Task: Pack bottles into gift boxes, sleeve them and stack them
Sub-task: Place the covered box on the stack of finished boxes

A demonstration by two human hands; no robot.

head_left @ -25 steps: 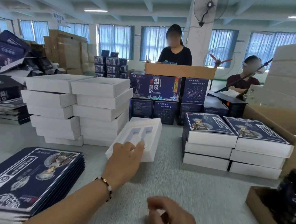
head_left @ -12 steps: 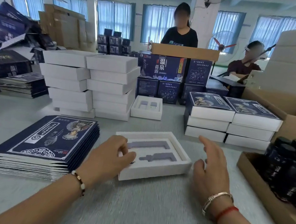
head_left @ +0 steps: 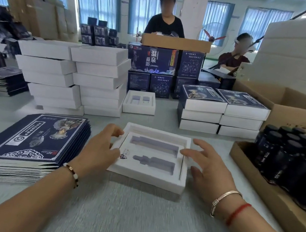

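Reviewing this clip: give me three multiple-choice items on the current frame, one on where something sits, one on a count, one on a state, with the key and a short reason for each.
1. Where do the dark bottles stand?
A. In the cardboard tray at the right
B. On the stack of flat sleeves
C. Inside the open gift box

2. How many bottle-shaped cavities show in the open gift box in front of the person?
A. One
B. Two
C. Four

3. What is in those cavities?
A. Both hold bottles
B. One holds a bottle
C. Both are empty

Key:
1 A: the bottles are grouped in the cardboard tray at the table's right edge.
2 B: two long recesses lie side by side in the white insert.
3 C: the recess floors show bare; the left hand is at the box's left edge and the right hand at its right, neither holding a bottle.
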